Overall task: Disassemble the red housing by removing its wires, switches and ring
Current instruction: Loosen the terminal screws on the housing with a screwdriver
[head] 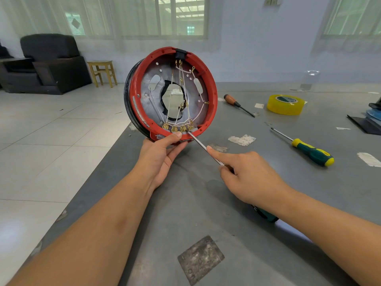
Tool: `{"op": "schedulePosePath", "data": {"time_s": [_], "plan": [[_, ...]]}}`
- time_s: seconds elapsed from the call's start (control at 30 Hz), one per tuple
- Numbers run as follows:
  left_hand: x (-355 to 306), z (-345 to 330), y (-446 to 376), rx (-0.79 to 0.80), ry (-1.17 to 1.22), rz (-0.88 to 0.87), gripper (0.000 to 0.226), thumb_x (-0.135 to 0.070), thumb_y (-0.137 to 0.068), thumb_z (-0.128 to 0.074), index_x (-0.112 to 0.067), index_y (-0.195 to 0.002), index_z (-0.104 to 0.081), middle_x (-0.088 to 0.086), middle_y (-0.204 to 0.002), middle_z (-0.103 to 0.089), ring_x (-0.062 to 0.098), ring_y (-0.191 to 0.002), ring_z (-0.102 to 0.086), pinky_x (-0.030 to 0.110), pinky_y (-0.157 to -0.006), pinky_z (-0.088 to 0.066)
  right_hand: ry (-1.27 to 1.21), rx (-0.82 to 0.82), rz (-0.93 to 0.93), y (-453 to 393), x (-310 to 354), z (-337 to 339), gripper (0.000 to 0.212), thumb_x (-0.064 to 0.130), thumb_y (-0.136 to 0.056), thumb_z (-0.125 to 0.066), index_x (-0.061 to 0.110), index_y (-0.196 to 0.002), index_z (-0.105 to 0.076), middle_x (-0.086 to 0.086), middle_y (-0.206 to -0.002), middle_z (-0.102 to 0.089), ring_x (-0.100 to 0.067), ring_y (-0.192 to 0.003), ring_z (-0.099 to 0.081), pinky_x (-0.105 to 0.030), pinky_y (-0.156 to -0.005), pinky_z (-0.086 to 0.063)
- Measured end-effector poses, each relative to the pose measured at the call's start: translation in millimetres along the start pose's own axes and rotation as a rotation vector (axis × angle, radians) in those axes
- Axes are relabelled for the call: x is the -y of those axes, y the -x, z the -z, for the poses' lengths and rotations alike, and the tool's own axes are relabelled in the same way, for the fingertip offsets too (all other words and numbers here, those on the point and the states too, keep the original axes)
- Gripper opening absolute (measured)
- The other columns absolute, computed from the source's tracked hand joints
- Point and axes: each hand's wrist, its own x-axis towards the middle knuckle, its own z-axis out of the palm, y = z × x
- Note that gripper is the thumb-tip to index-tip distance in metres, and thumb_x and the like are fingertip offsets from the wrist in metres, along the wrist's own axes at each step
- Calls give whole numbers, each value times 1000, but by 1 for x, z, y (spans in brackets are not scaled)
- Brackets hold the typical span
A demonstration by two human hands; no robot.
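Observation:
The round red housing (213, 96) stands on edge above the table's left side, its open face toward me. Inside, white wires (181, 79) run from a black switch block (181, 53) at the top down to several brass terminals (178, 128) along the bottom rim. A black ring (128, 100) sits on the housing's back. My left hand (159, 156) grips the bottom rim, thumb on the front. My right hand (247, 176) holds a screwdriver (204, 147), forefinger laid along the shaft; its tip touches the rightmost terminal. The green handle end (267, 215) shows under my wrist.
On the grey table (206, 223) lie a green-and-yellow screwdriver (309, 150), a wooden-handled screwdriver (237, 103), a yellow tape roll (285, 104) and dark items at the right edge (369, 120). A dark armchair (47, 62) and wooden stool (103, 73) stand on the tiled floor beyond.

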Motion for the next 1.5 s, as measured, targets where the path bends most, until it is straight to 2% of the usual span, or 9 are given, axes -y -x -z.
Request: {"op": "schedulePosePath", "data": {"time_s": [0.07,0.13,0.23,0.4,1.1,1.27,1.33,1.4,1.5], "plan": [[-1,0,0,-3,2,3,54,9,-89,-74,5,-139,-54,19,-117,-77,32,-105,-77,40,-85,-65,-105,11,-37,2,2,-2,56,21,-99,-44,51,-147,-45,-3,-60,-59,-19,-55,-59,-39,-61,-54],[-1,0,1,-3,3,1,54,8,-90,-73,7,-140,-54,21,-118,-76,31,-105,-77,39,-85,-65,-213,10,-61,2,5,-4,55,20,-100,-45,52,-145,-47,-5,-64,-62,-21,-51,-61,-41,-56,-57],[0,-1,3,27,-42,-3,56,7,-90,-73,10,-141,-50,25,-119,-75,33,-107,-77,41,-87,-65,-379,-9,-88,-3,6,-6,57,17,-99,-44,54,-142,-50,-6,-66,-64,-18,-43,-62,-30,-41,-54],[-1,0,2,8,-12,8,54,8,-90,-74,11,-139,-53,23,-117,-76,32,-106,-77,40,-85,-65,-451,4,-139,-3,4,-6,56,16,-99,-44,53,-140,-53,-4,-65,-66,-16,-41,-61,-29,-41,-54],[-1,3,-3,36,-61,81,55,3,-91,-74,10,-141,-52,19,-116,-77,30,-104,-78,35,-77,-65,-318,39,-30,5,-8,6,52,22,-100,-48,55,-141,-50,2,-61,-66,-12,-45,-62,-14,-45,-48],[-1,4,-5,63,-63,99,62,1,-89,-77,5,-144,-48,22,-123,-74,35,-110,-76,48,-91,-63,-150,120,6,6,-11,11,58,23,-97,-47,58,-143,-44,1,-67,-67,-14,-58,-62,-37,-60,-56],[0,5,-7,66,-58,88,65,1,-87,-79,-4,-143,-46,20,-126,-74,35,-109,-76,51,-92,-63,-71,132,15,5,-13,12,61,23,-94,-48,52,-147,-42,6,-71,-68,-10,-65,-62,-36,-67,-55],[1,7,-9,68,-54,63,70,2,-86,-81,-20,-140,-42,15,-125,-74,36,-107,-77,54,-90,-63,-65,131,4,4,-18,13,54,23,-93,-51,38,-145,-46,12,-74,-69,-4,-73,-61,-26,-68,-51],[2,8,-11,78,-31,61,77,0,-87,-82,-31,-141,-38,13,-125,-73,37,-105,-77,56,-88,-63,-78,132,-8,1,-27,15,17,31,-97,-56,30,-114,-56,13,-79,-70,0,-78,-60,-25,-66,-46]]}}
